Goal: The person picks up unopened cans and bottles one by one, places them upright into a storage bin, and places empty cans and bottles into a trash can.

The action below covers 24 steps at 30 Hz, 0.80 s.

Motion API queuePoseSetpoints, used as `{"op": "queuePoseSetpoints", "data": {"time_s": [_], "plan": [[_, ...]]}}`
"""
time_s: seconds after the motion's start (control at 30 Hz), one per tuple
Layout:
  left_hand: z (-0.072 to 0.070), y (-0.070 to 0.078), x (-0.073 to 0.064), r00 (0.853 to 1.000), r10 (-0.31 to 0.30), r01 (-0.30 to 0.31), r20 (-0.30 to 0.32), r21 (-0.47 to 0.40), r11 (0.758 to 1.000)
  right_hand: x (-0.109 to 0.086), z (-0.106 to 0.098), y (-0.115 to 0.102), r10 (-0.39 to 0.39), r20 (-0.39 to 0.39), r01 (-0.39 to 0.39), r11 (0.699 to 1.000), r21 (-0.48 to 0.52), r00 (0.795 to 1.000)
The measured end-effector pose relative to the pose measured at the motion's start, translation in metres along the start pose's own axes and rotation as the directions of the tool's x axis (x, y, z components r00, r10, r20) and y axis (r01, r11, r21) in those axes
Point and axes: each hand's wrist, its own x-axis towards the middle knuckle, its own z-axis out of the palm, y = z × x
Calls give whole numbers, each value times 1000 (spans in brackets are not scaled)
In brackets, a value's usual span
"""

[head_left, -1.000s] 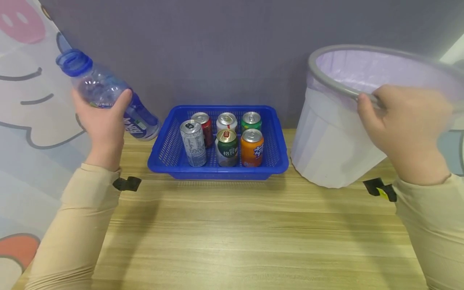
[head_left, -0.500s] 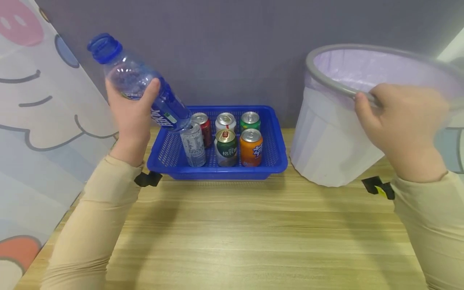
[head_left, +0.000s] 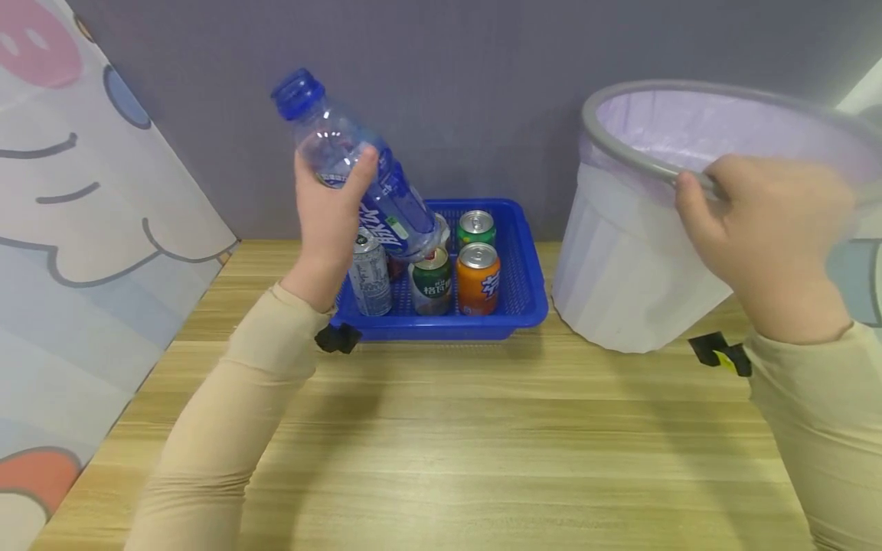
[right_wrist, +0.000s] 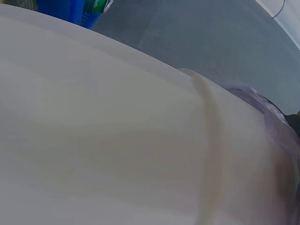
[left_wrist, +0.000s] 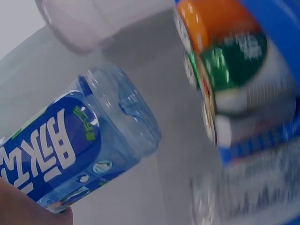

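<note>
My left hand (head_left: 327, 218) grips a clear plastic bottle (head_left: 406, 210) with a blue label and blue neck, tilted above the basket. In the left wrist view the bottle's base (left_wrist: 124, 108) points toward blurred cans. My right hand (head_left: 775, 237) grips the grey rim (head_left: 623, 149) of a white trash bin (head_left: 620, 260) lined with a pale purple bag; the bin leans toward me. Most of the right wrist view is the bin's white wall (right_wrist: 117, 131).
A blue plastic basket (head_left: 527, 283) stands between the hands. In it are several drink cans, among them an orange can (head_left: 478, 283), a dark green can (head_left: 432, 287) and a silver can (head_left: 370, 279). A grey partition (head_left: 482, 99) rises behind the wooden table (head_left: 482, 444).
My left hand has carried the bottle to the right, from left of the basket to above its cans. The right hand and the bin stay nearly where they were.
</note>
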Motion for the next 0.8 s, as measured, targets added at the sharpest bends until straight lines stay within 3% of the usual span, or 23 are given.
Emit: {"op": "queuePoseSetpoints", "data": {"time_s": [0.2,0.43,0.67,0.8], "plan": [[26,-14,-12,989,-68,70,132,-9,998,-2,1,3,-4,4,4,1000,-15,1000],[47,-15,-17,958,-151,157,242,-4,988,-1,2,1,-5,15,5,1000,-17,1000],[59,-9,-14,938,-200,204,285,15,979,0,5,-2,-9,12,9,1000,5,1000],[63,4,-10,931,-231,224,284,58,973,0,7,-3,-4,-8,4,1000,8,1000]]}}
